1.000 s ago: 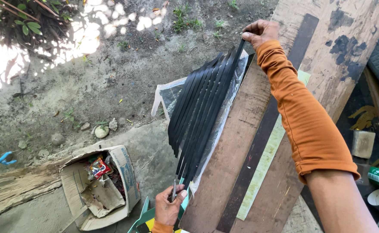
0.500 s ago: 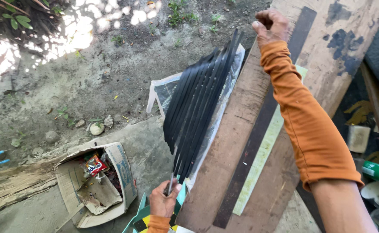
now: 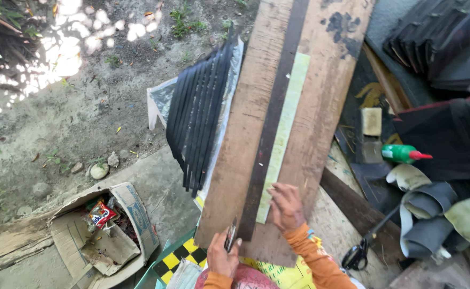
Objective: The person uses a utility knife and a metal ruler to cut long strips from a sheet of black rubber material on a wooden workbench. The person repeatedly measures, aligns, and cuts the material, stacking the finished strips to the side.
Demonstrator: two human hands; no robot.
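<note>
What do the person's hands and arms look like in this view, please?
Both hands are bare, with no gloves. The left hand shows an orange cuff at the wrist, just at the frame's lower edge. The right hand leads into a close-fitting orange sleeve, plain and wrinkled, with no markings visible. No rings or watch can be made out.
</note>
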